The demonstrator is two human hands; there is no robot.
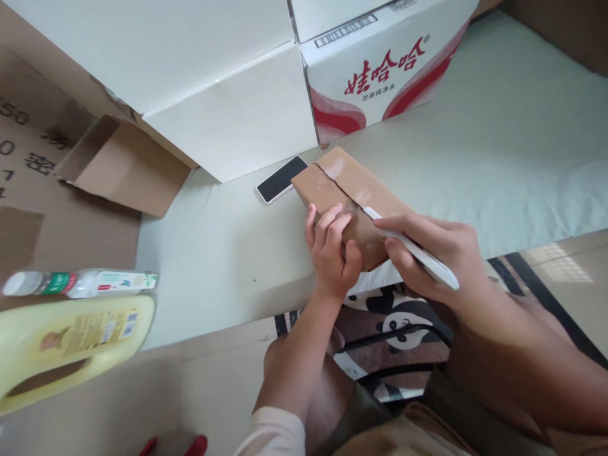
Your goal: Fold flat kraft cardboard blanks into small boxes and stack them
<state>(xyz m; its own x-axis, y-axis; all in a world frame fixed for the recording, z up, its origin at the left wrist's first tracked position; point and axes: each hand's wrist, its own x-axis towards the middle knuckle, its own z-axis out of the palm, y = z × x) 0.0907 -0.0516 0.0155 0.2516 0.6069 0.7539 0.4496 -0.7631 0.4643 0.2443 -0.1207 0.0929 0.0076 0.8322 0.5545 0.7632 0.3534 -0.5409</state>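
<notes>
evidently light and stiff-walled, the taped cardboard carton (373, 190) sits over the pale cloth (228, 253) beside the smartphone (283, 180). left hand (335, 263): fingers bent and slightly apart on the carton. right hand (449, 253): thumb and forefinger pinch the white utility knife (427, 261) at the seam; other fingers unclear. tape probably slick, flaps may flex; best hold, side walls, clear of the seam.

A pale green cloth (513, 126) covers the long, low surface. Beige floor tiles (213, 373) lie below, crossed by dark bands (546, 285). Bright light falls in a grid-like patch (563, 261) on the floor at the right; the scene's left side is dimmer.
</notes>
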